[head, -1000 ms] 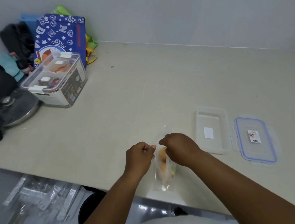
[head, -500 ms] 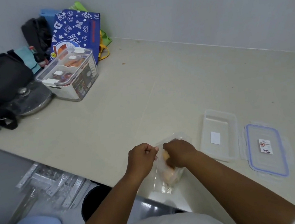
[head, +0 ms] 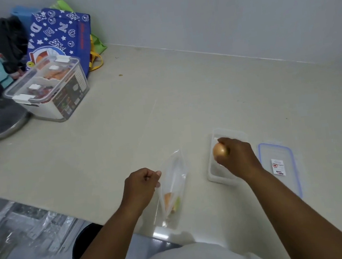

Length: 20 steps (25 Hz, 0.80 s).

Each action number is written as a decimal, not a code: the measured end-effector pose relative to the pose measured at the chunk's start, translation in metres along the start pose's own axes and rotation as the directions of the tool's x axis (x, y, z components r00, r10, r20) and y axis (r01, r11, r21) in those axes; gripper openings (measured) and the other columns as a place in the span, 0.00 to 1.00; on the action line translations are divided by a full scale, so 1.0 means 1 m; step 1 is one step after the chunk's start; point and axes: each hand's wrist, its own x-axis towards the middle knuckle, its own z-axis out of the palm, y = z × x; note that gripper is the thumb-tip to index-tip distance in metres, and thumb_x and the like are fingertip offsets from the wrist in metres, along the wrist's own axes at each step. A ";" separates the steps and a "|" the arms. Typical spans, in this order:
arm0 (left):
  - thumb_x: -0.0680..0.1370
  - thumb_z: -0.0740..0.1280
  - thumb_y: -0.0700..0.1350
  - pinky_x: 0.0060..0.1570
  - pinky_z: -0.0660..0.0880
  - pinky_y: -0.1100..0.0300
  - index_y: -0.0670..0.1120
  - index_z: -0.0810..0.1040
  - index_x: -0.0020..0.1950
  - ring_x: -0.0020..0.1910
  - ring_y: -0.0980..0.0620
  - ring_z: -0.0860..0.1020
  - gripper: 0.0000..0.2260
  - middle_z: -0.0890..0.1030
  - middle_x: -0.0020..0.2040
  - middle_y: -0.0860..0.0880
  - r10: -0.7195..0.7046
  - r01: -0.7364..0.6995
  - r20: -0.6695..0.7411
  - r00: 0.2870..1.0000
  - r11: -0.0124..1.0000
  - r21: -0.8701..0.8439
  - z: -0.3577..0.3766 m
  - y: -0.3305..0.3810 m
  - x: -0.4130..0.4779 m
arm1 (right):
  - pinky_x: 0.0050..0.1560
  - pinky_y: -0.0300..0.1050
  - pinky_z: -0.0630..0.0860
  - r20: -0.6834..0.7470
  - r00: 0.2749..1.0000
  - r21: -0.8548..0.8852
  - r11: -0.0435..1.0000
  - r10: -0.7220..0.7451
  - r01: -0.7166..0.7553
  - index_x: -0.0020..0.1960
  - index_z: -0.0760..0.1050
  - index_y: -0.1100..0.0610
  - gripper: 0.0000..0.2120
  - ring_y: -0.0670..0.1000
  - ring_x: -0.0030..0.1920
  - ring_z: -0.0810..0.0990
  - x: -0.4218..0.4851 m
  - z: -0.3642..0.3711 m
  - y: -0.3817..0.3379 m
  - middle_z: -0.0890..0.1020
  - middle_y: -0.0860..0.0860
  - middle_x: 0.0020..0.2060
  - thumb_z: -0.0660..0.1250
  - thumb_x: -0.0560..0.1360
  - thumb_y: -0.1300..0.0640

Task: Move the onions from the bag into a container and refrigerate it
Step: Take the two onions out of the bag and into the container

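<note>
Over the tub [head: 213,177], the right hand [head: 236,158] has its fingers around an onion [head: 219,151]. Left of the tub, the left hand [head: 140,185] pinches the bag [head: 176,184] edge.

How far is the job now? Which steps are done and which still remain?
Done: the container is open, its lid lying to its right. In hand: the right hand holds one onion over the container, and the left hand pinches the bag open. Left: at least one more onion shows in the bag; then closing the lid and refrigerating.
</note>
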 end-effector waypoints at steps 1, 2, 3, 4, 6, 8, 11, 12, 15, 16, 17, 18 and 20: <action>0.75 0.69 0.50 0.38 0.73 0.60 0.48 0.80 0.34 0.30 0.57 0.77 0.11 0.84 0.32 0.54 -0.003 0.003 0.004 1.000 1.000 -0.005 0.001 0.001 -0.001 | 0.56 0.46 0.75 0.056 0.998 -0.113 0.993 0.034 -0.028 0.62 0.76 0.53 0.20 0.57 0.57 0.78 0.007 0.004 0.012 0.81 0.53 0.58 0.67 0.70 0.55; 0.75 0.69 0.50 0.38 0.73 0.60 0.48 0.80 0.34 0.30 0.58 0.77 0.11 0.84 0.32 0.54 -0.003 0.003 0.007 1.000 1.000 -0.008 0.002 0.001 -0.002 | 0.54 0.46 0.75 0.112 0.992 -0.193 0.980 0.061 -0.038 0.62 0.76 0.53 0.20 0.57 0.56 0.79 0.011 0.010 0.022 0.82 0.54 0.57 0.65 0.70 0.56; 0.75 0.69 0.50 0.39 0.73 0.60 0.48 0.80 0.34 0.30 0.57 0.77 0.11 0.84 0.32 0.54 -0.004 0.004 0.011 1.000 1.000 -0.009 0.002 0.002 -0.003 | 0.52 0.45 0.74 0.162 0.983 -0.239 0.970 0.081 -0.040 0.64 0.75 0.51 0.21 0.57 0.56 0.79 0.014 0.017 0.030 0.81 0.53 0.58 0.64 0.70 0.56; 0.75 0.69 0.50 0.39 0.74 0.59 0.48 0.81 0.34 0.31 0.57 0.77 0.11 0.84 0.32 0.54 -0.005 0.005 0.014 1.000 1.000 -0.012 0.003 0.002 -0.003 | 0.53 0.44 0.73 0.198 0.976 -0.258 0.965 0.092 -0.039 0.65 0.73 0.50 0.23 0.56 0.57 0.78 0.015 0.023 0.036 0.81 0.53 0.59 0.64 0.70 0.56; 0.75 0.69 0.50 0.39 0.74 0.59 0.48 0.81 0.34 0.31 0.56 0.77 0.11 0.85 0.32 0.54 -0.008 0.008 0.015 1.000 1.000 -0.012 0.004 0.003 -0.004 | 0.55 0.44 0.72 0.223 0.970 -0.265 0.964 0.091 -0.029 0.68 0.71 0.48 0.25 0.55 0.60 0.77 0.016 0.033 0.042 0.79 0.52 0.60 0.63 0.70 0.55; 0.75 0.69 0.49 0.40 0.74 0.59 0.49 0.81 0.35 0.30 0.58 0.78 0.10 0.85 0.32 0.54 -0.006 0.006 0.021 1.000 1.000 -0.006 0.005 0.003 -0.005 | 0.58 0.45 0.71 0.227 0.970 -0.256 0.966 0.085 -0.025 0.68 0.70 0.48 0.25 0.55 0.63 0.75 0.017 0.036 0.045 0.77 0.52 0.64 0.63 0.71 0.55; 0.75 0.69 0.46 0.40 0.74 0.60 0.50 0.83 0.37 0.28 0.62 0.78 0.07 0.85 0.33 0.54 -0.009 0.009 0.043 0.999 1.000 -0.011 0.004 0.004 -0.006 | 0.67 0.49 0.67 0.230 0.973 -0.284 0.958 0.039 0.029 0.72 0.66 0.50 0.26 0.56 0.71 0.67 0.009 0.030 0.042 0.69 0.54 0.72 0.64 0.74 0.54; 0.74 0.69 0.46 0.40 0.75 0.60 0.50 0.83 0.37 0.28 0.62 0.78 0.07 0.85 0.33 0.55 -0.009 0.009 0.047 0.999 1.000 -0.009 0.003 0.004 -0.007 | 0.68 0.49 0.67 0.181 0.983 -0.268 0.962 -0.013 0.062 0.72 0.67 0.51 0.27 0.56 0.72 0.66 0.002 0.025 0.035 0.69 0.54 0.73 0.66 0.75 0.53; 0.74 0.69 0.46 0.40 0.75 0.60 0.51 0.83 0.37 0.29 0.61 0.78 0.07 0.85 0.33 0.55 -0.003 0.003 0.042 0.999 1.000 0.000 0.002 0.003 -0.010 | 0.62 0.44 0.71 -0.130 0.938 -0.042 0.947 -0.320 0.317 0.63 0.77 0.55 0.19 0.54 0.63 0.76 -0.033 0.016 -0.009 0.80 0.53 0.60 0.72 0.73 0.53; 0.74 0.69 0.45 0.39 0.75 0.61 0.51 0.83 0.37 0.29 0.62 0.78 0.07 0.85 0.33 0.54 -0.001 0.001 0.034 0.999 1.000 0.002 0.002 0.002 -0.011 | 0.59 0.43 0.73 -0.151 0.891 0.034 0.898 -0.429 0.438 0.59 0.79 0.54 0.16 0.53 0.57 0.80 -0.046 0.014 -0.029 0.83 0.51 0.54 0.72 0.72 0.53; 0.74 0.69 0.45 0.39 0.74 0.61 0.50 0.83 0.37 0.28 0.62 0.78 0.07 0.85 0.32 0.54 0.003 -0.003 0.024 1.000 1.000 0.004 0.002 0.002 -0.012 | 0.56 0.42 0.76 -0.082 0.843 0.096 0.838 -0.532 0.538 0.56 0.80 0.52 0.13 0.50 0.53 0.82 -0.057 0.015 -0.048 0.84 0.49 0.51 0.71 0.73 0.52; 0.74 0.69 0.45 0.38 0.74 0.62 0.50 0.83 0.37 0.28 0.62 0.78 0.07 0.84 0.32 0.54 0.011 -0.011 0.014 1.000 1.000 0.007 0.002 0.002 -0.013 | 0.54 0.43 0.77 0.036 0.790 0.135 0.786 -0.612 0.603 0.55 0.81 0.51 0.12 0.49 0.51 0.82 -0.066 0.017 -0.066 0.85 0.48 0.50 0.69 0.73 0.51; 0.74 0.69 0.43 0.37 0.73 0.63 0.50 0.83 0.37 0.30 0.61 0.79 0.07 0.83 0.31 0.53 0.044 -0.044 -0.006 0.999 0.999 0.019 0.002 0.003 -0.015 | 0.53 0.45 0.77 0.283 0.697 0.124 0.746 -0.658 0.654 0.57 0.81 0.50 0.11 0.49 0.51 0.82 -0.073 0.030 -0.091 0.85 0.48 0.52 0.65 0.75 0.54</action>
